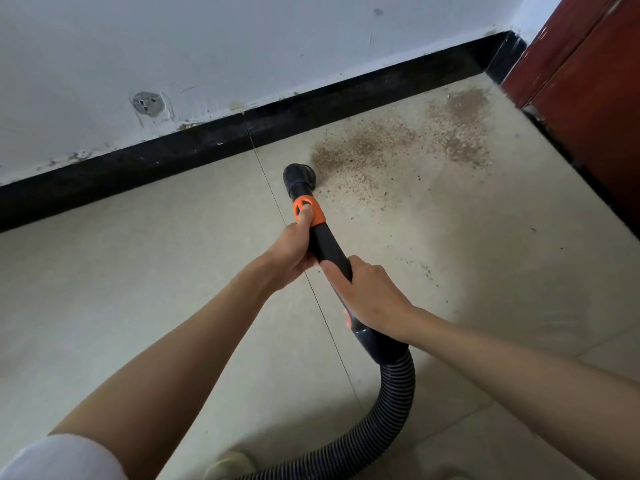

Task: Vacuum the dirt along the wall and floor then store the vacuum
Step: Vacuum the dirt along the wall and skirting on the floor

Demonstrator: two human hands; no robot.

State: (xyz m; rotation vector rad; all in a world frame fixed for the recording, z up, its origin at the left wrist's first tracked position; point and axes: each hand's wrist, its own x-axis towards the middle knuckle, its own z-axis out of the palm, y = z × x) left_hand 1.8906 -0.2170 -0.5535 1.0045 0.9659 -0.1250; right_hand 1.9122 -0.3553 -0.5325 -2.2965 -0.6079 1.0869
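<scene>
Black plastic, with an orange collar just behind its round nozzle: the vacuum wand (322,233) points its nozzle down onto the pale tiled floor (138,289), touching the near edge of a brown patch of dirt (398,143). The dirt spreads from the nozzle toward the black baseboard (207,147) and a dark red door (588,64). A ribbed grey hose (398,410) curves back from the wand. The left hand (294,247) grips the wand at the collar; the right hand (370,292) clasps it further back, both arms outstretched.
</scene>
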